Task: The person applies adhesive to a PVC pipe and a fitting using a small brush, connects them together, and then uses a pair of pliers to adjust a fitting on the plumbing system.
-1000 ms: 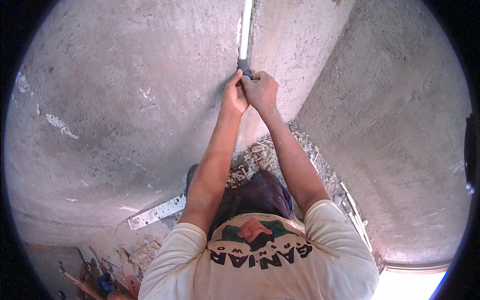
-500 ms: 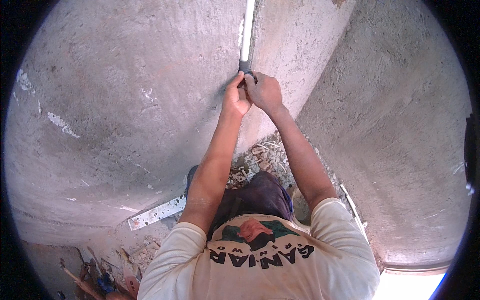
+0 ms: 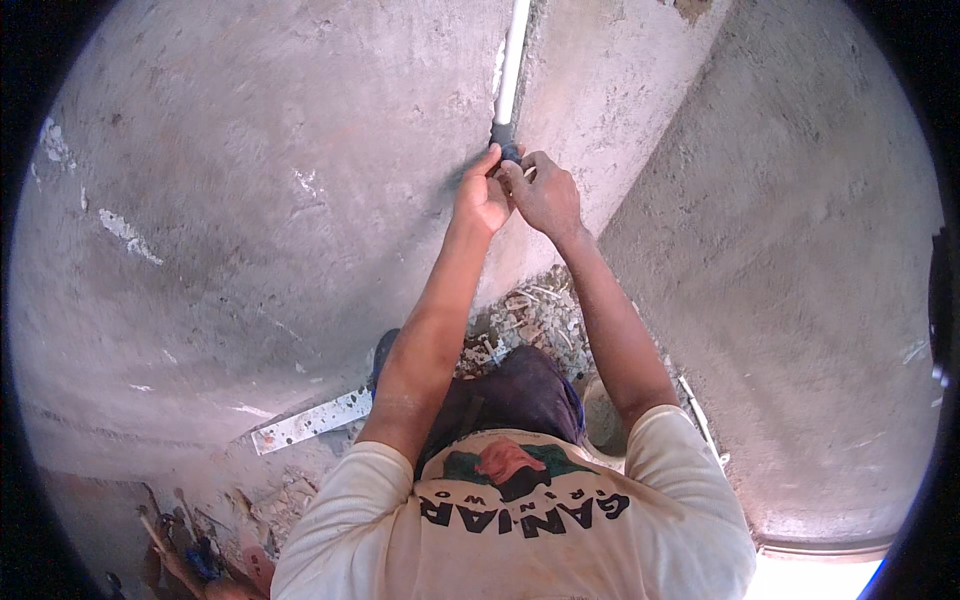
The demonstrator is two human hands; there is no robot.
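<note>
Though dimmed by shadow, at lower left a jumble of stick-like tools, beside a reddish piece with dark marks too small to make out. Farther right, still in the lower left, a white, dark-speckled strip lying aslant. At upper centre, left hand, thumb and fingers closed on the dark sleeve. Right under the sleeve, between both hands, a small black piece; above, the white pipe, up to the top edge in a groove of the wall. At bottom centre, a pale shirt printed with large black capitals, smaller letters and a red, green and black picture, all upside down in the frame. Slightly right of upper centre, right hand, thumb at the black piece, fingers bent; impossible to say whether pinching or merely touching. At lower right, thin white lengths along the wall's foot.
</note>
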